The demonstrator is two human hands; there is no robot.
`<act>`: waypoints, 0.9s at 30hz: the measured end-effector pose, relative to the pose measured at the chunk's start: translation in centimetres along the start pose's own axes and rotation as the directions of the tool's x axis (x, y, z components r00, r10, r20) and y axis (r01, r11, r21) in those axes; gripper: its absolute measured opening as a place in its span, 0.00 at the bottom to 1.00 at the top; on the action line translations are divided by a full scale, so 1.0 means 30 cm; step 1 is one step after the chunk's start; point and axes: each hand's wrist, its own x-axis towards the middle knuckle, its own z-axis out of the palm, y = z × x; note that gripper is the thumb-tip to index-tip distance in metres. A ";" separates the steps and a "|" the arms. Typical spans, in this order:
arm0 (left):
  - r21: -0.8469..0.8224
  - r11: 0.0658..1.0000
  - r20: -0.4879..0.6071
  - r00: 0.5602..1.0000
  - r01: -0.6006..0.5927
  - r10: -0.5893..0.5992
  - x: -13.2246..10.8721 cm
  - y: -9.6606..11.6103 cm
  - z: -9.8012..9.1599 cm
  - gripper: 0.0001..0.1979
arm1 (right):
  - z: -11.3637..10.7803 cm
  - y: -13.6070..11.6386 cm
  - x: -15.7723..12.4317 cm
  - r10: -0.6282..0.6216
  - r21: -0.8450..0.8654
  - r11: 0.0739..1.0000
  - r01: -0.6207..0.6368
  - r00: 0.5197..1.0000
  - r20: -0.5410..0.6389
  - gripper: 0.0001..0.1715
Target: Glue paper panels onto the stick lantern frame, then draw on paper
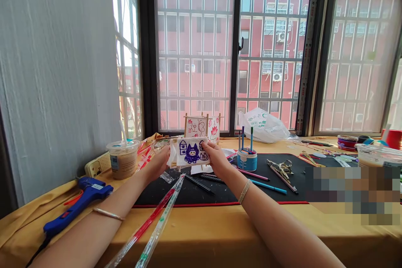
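Observation:
Both my hands hold up a small white panel (192,151) with purple drawings of houses and a cat-like figure. My left hand (158,162) grips its left edge with curled fingers. My right hand (216,158) pinches its right edge, thumb on top. The panel hovers above a black mat (220,190) on the yellow-covered table (213,234). Just behind it stands a little wooden-framed paper lantern (202,127) with pink flower drawings.
A blue glue gun (78,205) lies at the left, near an iced drink cup (123,158) and a power strip (96,166). Long plastic-wrapped sticks (157,226) lie in front. A blue pen holder (246,160), loose pens, metal clips (281,169) and a white bag (262,124) sit to the right.

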 end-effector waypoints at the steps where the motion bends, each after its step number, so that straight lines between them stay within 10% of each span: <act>1: -0.017 1.000 0.036 0.999 0.025 -0.025 -0.002 -0.001 -0.001 0.19 | -0.002 0.002 0.002 -0.025 0.002 1.000 0.025 1.000 -0.009 0.25; 15: -0.033 0.997 -0.055 0.996 0.070 -0.072 -0.022 0.001 0.012 0.29 | 0.004 0.063 0.006 -0.165 -0.042 0.985 0.165 0.986 0.001 0.26; 27: -0.116 0.989 0.144 0.987 0.090 -0.073 -0.047 0.018 0.025 0.45 | 0.030 0.065 -0.019 -0.213 -0.110 0.969 0.221 0.974 0.084 0.24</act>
